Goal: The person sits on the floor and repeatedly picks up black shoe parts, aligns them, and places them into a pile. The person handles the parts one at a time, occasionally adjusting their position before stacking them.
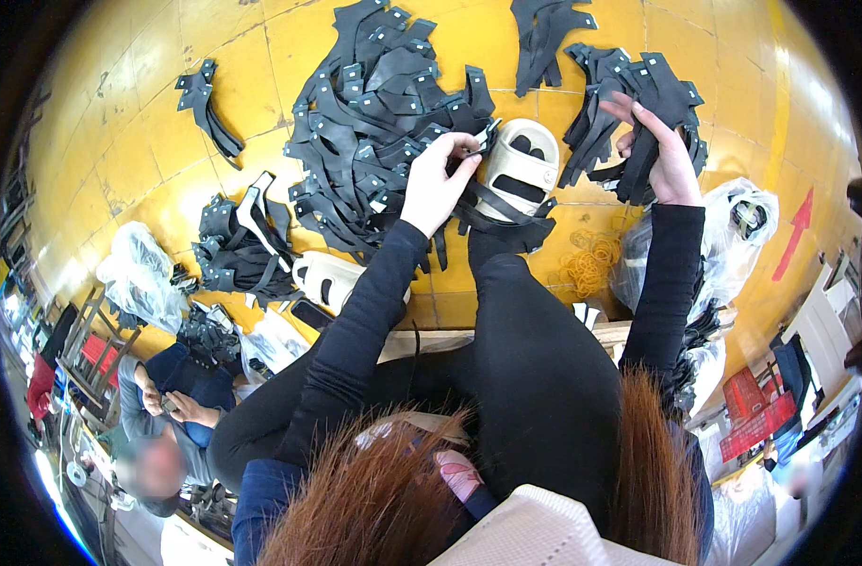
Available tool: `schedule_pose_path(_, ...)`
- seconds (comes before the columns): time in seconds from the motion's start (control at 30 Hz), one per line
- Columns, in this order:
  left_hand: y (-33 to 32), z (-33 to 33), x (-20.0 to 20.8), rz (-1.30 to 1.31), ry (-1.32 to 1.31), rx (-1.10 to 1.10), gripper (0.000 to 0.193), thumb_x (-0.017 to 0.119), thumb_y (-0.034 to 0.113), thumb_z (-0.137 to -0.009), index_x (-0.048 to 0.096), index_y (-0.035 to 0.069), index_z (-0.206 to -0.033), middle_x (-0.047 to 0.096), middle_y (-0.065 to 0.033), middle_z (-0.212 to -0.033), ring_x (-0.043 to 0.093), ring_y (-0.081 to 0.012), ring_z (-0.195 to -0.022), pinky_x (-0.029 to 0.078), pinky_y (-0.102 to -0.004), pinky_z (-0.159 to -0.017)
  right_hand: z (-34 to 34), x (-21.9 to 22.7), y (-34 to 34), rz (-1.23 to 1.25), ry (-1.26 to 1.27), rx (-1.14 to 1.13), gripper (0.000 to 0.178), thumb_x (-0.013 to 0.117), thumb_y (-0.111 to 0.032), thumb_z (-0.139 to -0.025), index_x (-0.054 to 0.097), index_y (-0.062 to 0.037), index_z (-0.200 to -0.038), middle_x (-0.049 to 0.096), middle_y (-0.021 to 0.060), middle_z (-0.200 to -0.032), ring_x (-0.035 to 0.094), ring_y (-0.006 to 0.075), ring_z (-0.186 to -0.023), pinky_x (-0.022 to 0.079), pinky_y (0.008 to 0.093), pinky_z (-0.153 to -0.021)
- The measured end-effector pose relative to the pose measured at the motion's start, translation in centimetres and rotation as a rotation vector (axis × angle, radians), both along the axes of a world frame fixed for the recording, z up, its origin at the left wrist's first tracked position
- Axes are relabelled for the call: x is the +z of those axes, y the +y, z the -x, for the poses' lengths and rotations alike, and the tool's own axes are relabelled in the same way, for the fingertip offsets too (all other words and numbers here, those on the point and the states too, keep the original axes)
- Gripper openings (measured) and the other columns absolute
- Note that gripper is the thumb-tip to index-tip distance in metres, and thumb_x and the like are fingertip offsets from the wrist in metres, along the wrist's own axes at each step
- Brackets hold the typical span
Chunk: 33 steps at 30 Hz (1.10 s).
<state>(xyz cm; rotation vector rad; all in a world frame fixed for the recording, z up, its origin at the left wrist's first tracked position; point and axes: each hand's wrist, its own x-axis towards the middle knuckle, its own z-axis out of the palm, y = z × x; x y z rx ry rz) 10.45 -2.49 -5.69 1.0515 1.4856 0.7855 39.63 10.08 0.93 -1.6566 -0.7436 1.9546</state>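
Observation:
My left hand point(438, 179) is closed in a pinch on the end of a black strap piece point(489, 140) with a white tag, beside a beige slide sandal point(519, 174). The sandal has large cut-outs and lies at the foot of my outstretched leg. A dark strap point(511, 226) crosses its near end. My right hand point(665, 156) is over a heap of black strap pieces point(653, 85) at the right. Its fingers are spread, and a dark strap shows between them and the palm; whether they touch it is unclear.
A big pile of black straps point(374, 113) covers the middle floor. Another beige sandal point(329, 281) lies near my left forearm. Yellow rubber bands point(593, 262) lie near clear plastic bags point(737, 236) at right. A seated person point(172, 396) handles something small at lower left.

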Motion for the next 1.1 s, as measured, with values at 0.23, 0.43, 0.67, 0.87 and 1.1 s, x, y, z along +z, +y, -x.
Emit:
schedule_pose_path(0.23, -0.6, -1.0, -1.6, -0.192, 0.496, -0.134, 0.048, 0.069, 0.013, -0.079, 0.058, 0.020, -0.126, 0.039, -0.0224, -0.143, 0.040, -0.0429, -0.126, 0.035, -0.0494, -0.106, 0.9, 0.1, -0.2, -0.009, 0.008, 0.014, 0.043, 0.054, -0.027, -0.097, 0.057, 0.0000, -0.130, 0.065, 0.0126, -0.123, 0.056, 0.0068, -0.066, 0.045, 0.0203, -0.063)
schedule_pose_path(0.43, -2.1, -2.4, -1.3, -0.176, 0.504, -0.265, 0.069, 0.067, 0.013, -0.080, 0.041, 0.011, -0.144, 0.030, -0.0297, -0.150, 0.029, -0.0498, -0.137, 0.027, -0.0502, -0.113, 0.9, 0.3, -0.4, -0.009, 0.011, 0.010, 0.044, 0.056, -0.028, -0.095, 0.058, -0.0005, -0.129, 0.065, 0.0127, -0.122, 0.058, 0.0066, -0.065, 0.047, 0.0214, -0.063)
schedule_pose_path(0.67, -2.8, -4.0, -1.3, -0.045, 0.096, 0.004, 0.070, 0.068, 0.010, -0.080, 0.038, 0.000, -0.142, 0.042, -0.0214, -0.144, 0.041, -0.0412, -0.129, 0.031, -0.0469, -0.110, 1.2, 0.2, -0.4, -0.020, 0.017, -0.003, 0.043, 0.057, -0.028, -0.095, 0.060, -0.0001, -0.127, 0.066, 0.0130, -0.122, 0.058, 0.0070, -0.064, 0.046, 0.0210, -0.062)
schedule_pose_path(0.87, -3.2, -4.5, -1.8, -0.124, 0.624, -0.094, 0.066, 0.069, 0.014, -0.077, 0.047, 0.012, -0.139, 0.026, -0.0279, -0.148, 0.029, -0.0474, -0.133, 0.033, -0.0536, -0.107, 1.4, 0.1, -0.6, -0.023, 0.017, -0.010, 0.042, 0.057, -0.028, -0.095, 0.060, 0.0001, -0.126, 0.066, 0.0138, -0.121, 0.059, 0.0074, -0.064, 0.047, 0.0209, -0.062)
schedule_pose_path(1.1, -3.9, -5.0, -1.8, -0.153, 0.697, -0.132, 0.062, 0.065, 0.016, -0.085, 0.043, 0.016, -0.144, 0.024, -0.0307, -0.149, 0.026, -0.0496, -0.137, 0.030, -0.0537, -0.110, 1.3, 0.3, -0.5, -0.019, 0.024, -0.005, 0.042, 0.057, -0.028, -0.095, 0.060, 0.0000, -0.127, 0.066, 0.0137, -0.121, 0.059, 0.0077, -0.064, 0.047, 0.0215, -0.063)
